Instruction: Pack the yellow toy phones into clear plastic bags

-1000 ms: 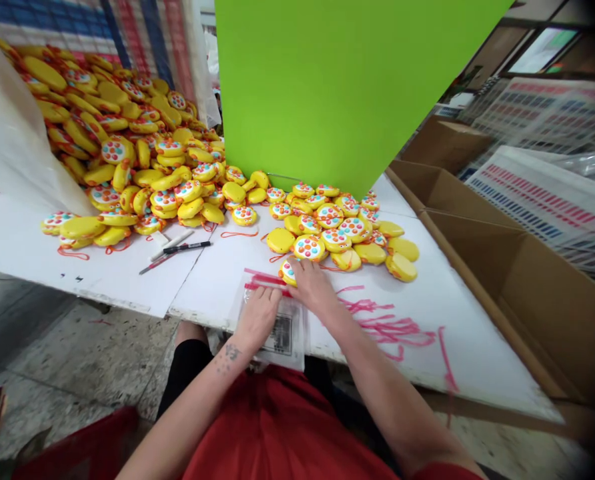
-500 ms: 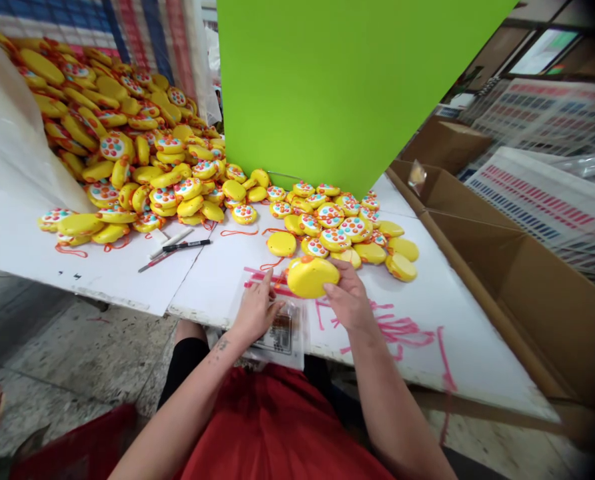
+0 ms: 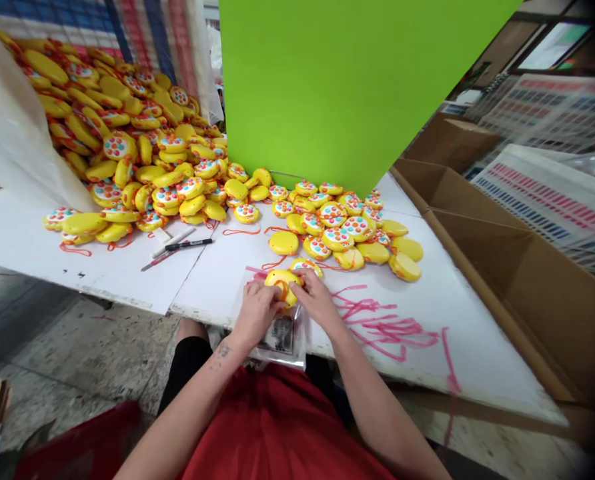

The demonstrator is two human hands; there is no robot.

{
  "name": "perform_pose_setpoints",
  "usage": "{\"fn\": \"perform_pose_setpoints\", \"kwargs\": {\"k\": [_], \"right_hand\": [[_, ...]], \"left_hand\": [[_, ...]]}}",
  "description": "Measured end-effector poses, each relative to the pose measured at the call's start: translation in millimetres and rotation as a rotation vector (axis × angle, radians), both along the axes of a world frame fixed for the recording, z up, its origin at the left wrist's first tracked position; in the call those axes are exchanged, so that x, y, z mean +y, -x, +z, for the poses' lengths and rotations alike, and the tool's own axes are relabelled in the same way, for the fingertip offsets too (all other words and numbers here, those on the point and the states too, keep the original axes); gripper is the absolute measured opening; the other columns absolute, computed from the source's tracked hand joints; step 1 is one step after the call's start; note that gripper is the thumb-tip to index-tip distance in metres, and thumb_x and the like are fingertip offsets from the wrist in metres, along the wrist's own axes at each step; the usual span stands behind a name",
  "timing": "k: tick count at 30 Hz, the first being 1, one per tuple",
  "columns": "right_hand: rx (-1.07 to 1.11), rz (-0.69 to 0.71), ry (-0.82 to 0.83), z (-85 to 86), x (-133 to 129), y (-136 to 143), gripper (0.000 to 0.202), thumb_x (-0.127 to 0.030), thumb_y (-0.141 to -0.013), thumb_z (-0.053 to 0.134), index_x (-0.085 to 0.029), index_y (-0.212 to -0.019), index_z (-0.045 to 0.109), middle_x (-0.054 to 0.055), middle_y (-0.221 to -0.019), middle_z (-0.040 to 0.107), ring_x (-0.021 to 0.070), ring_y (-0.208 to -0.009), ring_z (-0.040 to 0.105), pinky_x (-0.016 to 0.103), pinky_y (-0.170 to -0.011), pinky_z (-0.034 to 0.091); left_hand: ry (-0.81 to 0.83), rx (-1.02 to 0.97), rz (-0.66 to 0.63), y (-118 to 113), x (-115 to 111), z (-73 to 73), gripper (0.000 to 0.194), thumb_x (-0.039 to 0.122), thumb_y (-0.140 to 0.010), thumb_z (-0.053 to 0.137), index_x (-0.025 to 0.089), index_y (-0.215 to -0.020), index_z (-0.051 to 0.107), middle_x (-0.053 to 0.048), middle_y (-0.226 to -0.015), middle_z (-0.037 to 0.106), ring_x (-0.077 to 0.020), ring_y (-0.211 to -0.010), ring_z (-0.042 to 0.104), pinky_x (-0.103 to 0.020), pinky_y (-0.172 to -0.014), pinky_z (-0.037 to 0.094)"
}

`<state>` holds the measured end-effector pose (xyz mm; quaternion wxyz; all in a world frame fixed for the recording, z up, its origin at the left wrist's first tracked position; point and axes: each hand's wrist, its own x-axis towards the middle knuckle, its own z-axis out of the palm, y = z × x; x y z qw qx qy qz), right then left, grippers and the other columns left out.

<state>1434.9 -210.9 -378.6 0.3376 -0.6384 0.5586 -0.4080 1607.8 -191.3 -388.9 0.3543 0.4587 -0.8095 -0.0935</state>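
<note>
Between my two hands is a yellow toy (image 3: 277,277), its plain side up, with an orange cord across it. My left hand (image 3: 257,308) has its fingers closed on the toy's left and lower edge. On the right edge, my right hand (image 3: 313,293) grips the same toy. Below them a clear plastic bag (image 3: 300,337) with a dark printed patch lies at the table's front edge, partly covered by my left hand. Another toy with coloured dots (image 3: 306,267) lies just behind my right fingers. More yellow toys (image 3: 337,237) lie loose beyond.
A large heap of toys (image 3: 127,150) spills from a white sack (image 3: 22,127) at the left. Pens (image 3: 188,244) lie left of centre. A green panel (image 3: 317,87) stands at the back. Open cardboard boxes (image 3: 517,280) are at the right. Pink marks (image 3: 392,327) cover the table's front right.
The toy in my right hand has moved left and down, and my left hand now grips it too. A dotted toy now shows behind my right fingers.
</note>
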Motion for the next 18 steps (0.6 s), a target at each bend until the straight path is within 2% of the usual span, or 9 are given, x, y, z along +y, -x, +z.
{"fn": "perform_pose_setpoints", "kwargs": {"k": [3, 5, 6, 8, 10, 13, 15, 18], "right_hand": [[0.115, 0.144, -0.004, 10.3, 4, -2, 0.027, -0.037, -0.088, 0.048, -0.022, -0.106, 0.061, 0.004, -0.095, 0.069, 0.0186, -0.088, 0.064, 0.033, -0.081, 0.049], [0.198, 0.203, 0.077, 16.5, 6, -1, 0.026, -0.036, -0.091, 0.045, -0.022, -0.099, 0.066, 0.005, -0.098, 0.069, 0.0193, -0.095, 0.062, 0.035, -0.088, 0.047], [0.255, 0.16, 0.13, 18.8, 7, 0, 0.028, -0.036, -0.091, 0.044, -0.021, -0.094, 0.068, 0.007, -0.097, 0.069, 0.0203, -0.097, 0.061, 0.036, -0.089, 0.046], [0.376, -0.028, 0.182, 20.9, 10, 4, 0.033, -0.039, -0.092, 0.042, -0.02, -0.088, 0.068, 0.009, -0.091, 0.069, 0.0226, -0.091, 0.062, 0.037, -0.083, 0.047], [0.445, -0.177, 0.122, 19.8, 15, 8, 0.036, -0.043, -0.093, 0.039, -0.021, -0.09, 0.067, 0.008, -0.081, 0.068, 0.0231, -0.081, 0.063, 0.036, -0.072, 0.048], [0.376, -0.132, 0.015, 13.2, 21, 7, 0.03, -0.04, -0.091, 0.043, -0.023, -0.105, 0.065, 0.004, -0.081, 0.071, 0.021, -0.074, 0.065, 0.032, -0.065, 0.049], [0.287, -0.093, 0.051, 7.8, 24, 1, 0.029, -0.032, -0.089, 0.046, -0.023, -0.111, 0.063, 0.005, -0.093, 0.072, 0.0205, -0.081, 0.066, 0.033, -0.071, 0.051], [0.188, -0.14, 0.171, 4.0, 27, -9, 0.028, -0.026, -0.089, 0.044, -0.021, -0.107, 0.064, 0.007, -0.102, 0.07, 0.0208, -0.09, 0.065, 0.036, -0.081, 0.051]], "left_hand": [[0.047, 0.033, 0.01, 0, 1, 0.9, 0.006, 0.024, -0.085, 0.061, 0.019, -0.086, 0.064, -0.003, -0.081, 0.063, -0.0201, -0.086, 0.051, -0.037, -0.083, 0.04], [0.053, 0.041, 0.038, 0, 1, 2.1, 0.006, 0.025, -0.085, 0.061, 0.02, -0.084, 0.064, -0.005, -0.088, 0.063, -0.0211, -0.091, 0.051, -0.039, -0.086, 0.041], [0.051, 0.048, 0.054, 1, 1, 3.0, 0.006, 0.025, -0.085, 0.061, 0.019, -0.085, 0.064, -0.007, -0.097, 0.063, -0.0223, -0.097, 0.051, -0.041, -0.089, 0.041], [0.032, 0.068, 0.05, 0, 0, 5.0, 0.005, 0.023, -0.084, 0.062, 0.018, -0.086, 0.062, -0.011, -0.117, 0.059, -0.0253, -0.114, 0.047, -0.045, -0.098, 0.039], [-0.021, 0.106, 0.004, -1, -3, 7.7, 0.005, 0.023, -0.084, 0.061, 0.018, -0.085, 0.06, -0.012, -0.13, 0.053, -0.0265, -0.122, 0.044, -0.047, -0.101, 0.039], [-0.148, 0.126, -0.043, -4, -8, 14.8, 0.007, 0.023, -0.082, 0.063, 0.018, -0.083, 0.059, -0.012, -0.13, 0.053, -0.0263, -0.12, 0.048, -0.047, -0.099, 0.041], [-0.23, 0.074, -0.072, -5, -11, 22.9, 0.006, 0.022, -0.081, 0.064, 0.018, -0.08, 0.059, -0.011, -0.125, 0.057, -0.0264, -0.117, 0.05, -0.046, -0.098, 0.041], [-0.335, -0.023, -0.084, -4, -9, 38.7, 0.006, 0.022, -0.083, 0.06, 0.018, -0.08, 0.058, -0.008, -0.102, 0.065, -0.0249, -0.102, 0.056, -0.043, -0.09, 0.043]]}}
